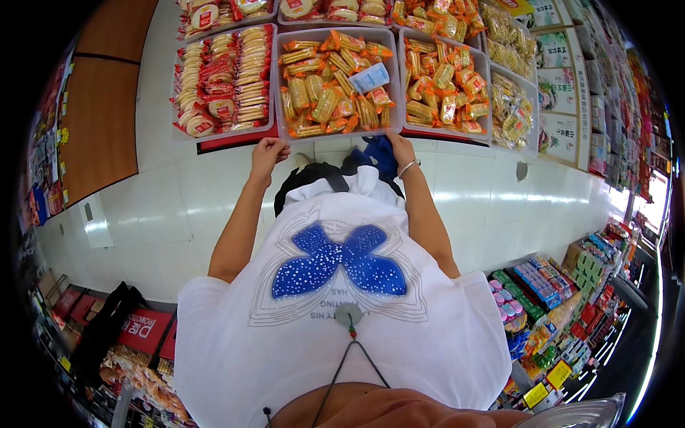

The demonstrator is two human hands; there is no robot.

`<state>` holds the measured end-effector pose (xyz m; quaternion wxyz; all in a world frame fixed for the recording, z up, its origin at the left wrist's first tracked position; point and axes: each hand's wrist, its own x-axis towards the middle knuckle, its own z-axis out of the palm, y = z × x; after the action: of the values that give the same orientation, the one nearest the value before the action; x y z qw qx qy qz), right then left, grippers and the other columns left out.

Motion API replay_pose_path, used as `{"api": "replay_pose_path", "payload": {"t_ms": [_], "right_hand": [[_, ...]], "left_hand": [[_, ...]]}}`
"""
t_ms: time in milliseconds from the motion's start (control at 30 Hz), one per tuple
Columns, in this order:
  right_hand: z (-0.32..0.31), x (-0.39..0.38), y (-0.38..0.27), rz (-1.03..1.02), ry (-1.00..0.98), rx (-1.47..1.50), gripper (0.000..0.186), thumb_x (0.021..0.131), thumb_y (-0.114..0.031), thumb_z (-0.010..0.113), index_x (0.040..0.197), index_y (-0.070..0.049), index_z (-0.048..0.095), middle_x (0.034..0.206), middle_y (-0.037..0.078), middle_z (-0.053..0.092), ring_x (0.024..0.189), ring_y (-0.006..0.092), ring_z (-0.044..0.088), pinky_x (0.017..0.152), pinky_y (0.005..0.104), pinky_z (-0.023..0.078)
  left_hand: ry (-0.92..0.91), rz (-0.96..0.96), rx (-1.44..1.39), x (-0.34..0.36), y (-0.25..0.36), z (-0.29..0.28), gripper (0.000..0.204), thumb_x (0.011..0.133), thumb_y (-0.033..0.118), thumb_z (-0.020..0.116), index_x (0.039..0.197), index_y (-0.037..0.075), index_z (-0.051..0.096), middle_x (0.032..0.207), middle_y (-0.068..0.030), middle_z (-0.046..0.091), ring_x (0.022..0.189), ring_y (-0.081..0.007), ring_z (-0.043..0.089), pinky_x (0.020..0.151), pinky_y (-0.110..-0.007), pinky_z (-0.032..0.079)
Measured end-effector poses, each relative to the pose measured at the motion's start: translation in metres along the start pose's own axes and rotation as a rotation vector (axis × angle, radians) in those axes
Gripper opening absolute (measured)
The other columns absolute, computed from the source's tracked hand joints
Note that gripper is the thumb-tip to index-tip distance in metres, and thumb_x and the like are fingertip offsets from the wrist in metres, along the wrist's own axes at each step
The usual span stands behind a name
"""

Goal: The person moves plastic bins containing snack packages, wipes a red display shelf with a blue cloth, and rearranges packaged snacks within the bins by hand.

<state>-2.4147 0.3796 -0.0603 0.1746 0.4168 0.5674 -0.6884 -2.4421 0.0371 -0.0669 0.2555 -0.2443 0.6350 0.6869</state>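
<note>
A clear plastic bin (278, 107) full of biscuit packs in orange and clear wrappers (325, 100) stands right in front of me. My left hand (270, 156) is closed at the bin's near left corner, thumb and fingers pinched on its edge. At the near right corner my right hand (402, 151), with a bracelet on the wrist, has its fingers on the rim; its thumb side is partly hidden. A pale blue and white packet (369, 78) lies on top of the biscuits.
To the left stands a bin of red-wrapped round crackers (221, 85). On the right are a bin of more orange packs (446, 89) and bins of clear-wrapped snacks (511, 110). A wooden panel (103, 100) rises at far left. Stocked shelves (549, 307) stand at lower right.
</note>
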Motion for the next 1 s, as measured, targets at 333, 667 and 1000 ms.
{"api": "replay_pose_path", "payload": {"t_ms": [333,667,1000], "right_hand": [[0.026,-0.001,0.004,0.141,-0.214,0.352,0.033,0.084,-0.031,0.062,0.103,-0.005,0.061,0.093,0.008,0.065,0.080,0.0195,0.064,0.073,0.0322,0.053],[0.049,-0.035,0.014,0.137,-0.021,0.346,0.041,0.082,-0.040,0.062,0.098,-0.002,0.063,0.087,0.005,0.063,0.074,0.0149,0.060,0.067,0.0275,0.049],[0.048,-0.024,0.035,0.381,-0.201,0.387,0.028,0.084,-0.027,0.052,0.099,-0.006,0.061,0.091,0.010,0.067,0.079,0.0227,0.065,0.074,0.0358,0.054]], "left_hand": [[-0.031,-0.105,-0.033,0.001,0.032,0.005,0.016,0.086,0.023,0.060,0.089,0.008,0.055,0.081,-0.0022,0.060,0.077,-0.0115,0.061,0.070,-0.026,0.049],[-0.084,0.184,0.246,-0.007,0.031,-0.009,0.012,0.081,0.015,0.063,0.078,0.007,0.055,0.075,0.0002,0.056,0.074,-0.0096,0.052,0.069,-0.025,0.042],[-0.273,0.093,0.486,-0.023,-0.006,-0.005,0.015,0.082,0.018,0.062,0.083,0.002,0.060,0.076,-0.0029,0.061,0.071,-0.0101,0.055,0.068,-0.024,0.044]]}}
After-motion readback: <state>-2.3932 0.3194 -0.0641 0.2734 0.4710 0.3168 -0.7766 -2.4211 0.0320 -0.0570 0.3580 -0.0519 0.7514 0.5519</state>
